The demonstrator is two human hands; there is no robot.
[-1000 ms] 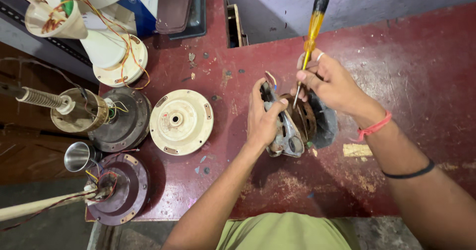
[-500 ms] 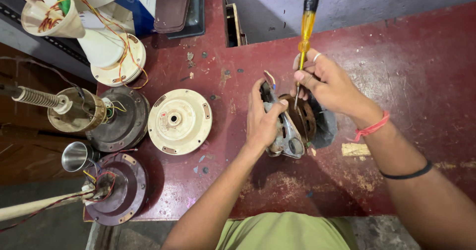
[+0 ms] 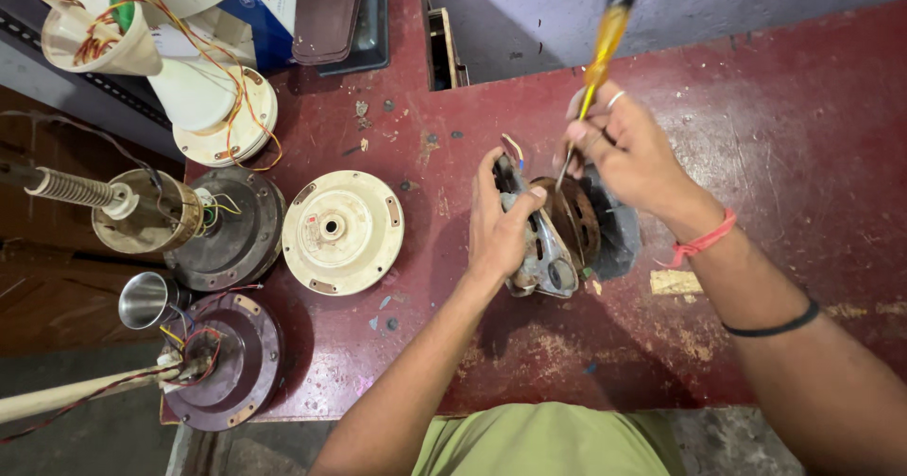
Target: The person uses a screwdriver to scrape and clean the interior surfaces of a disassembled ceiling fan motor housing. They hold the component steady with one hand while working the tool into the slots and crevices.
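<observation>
A rusty fan motor (image 3: 571,223) in a grey metal bracket stands tilted on the dark red table (image 3: 794,136). My left hand (image 3: 501,226) grips the bracket's left side and holds the motor up. My right hand (image 3: 628,150) holds a screwdriver with a yellow handle (image 3: 605,42); its thin shaft points down into the top of the motor. Two short wires stick out above my left fingers. A red thread band and a black band sit on my right wrist and forearm.
A cream round fan cover (image 3: 342,232) lies left of the motor. Further left are a dark motor with a brass cup (image 3: 203,226), a maroon motor with wires (image 3: 222,358), a steel cup (image 3: 146,298) and a white fan base (image 3: 222,108). The table's near edge is by my lap.
The screwdriver handle has tipped a little up and away, and my right hand has shifted slightly on the shaft. My left hand keeps its hold on the motor.
</observation>
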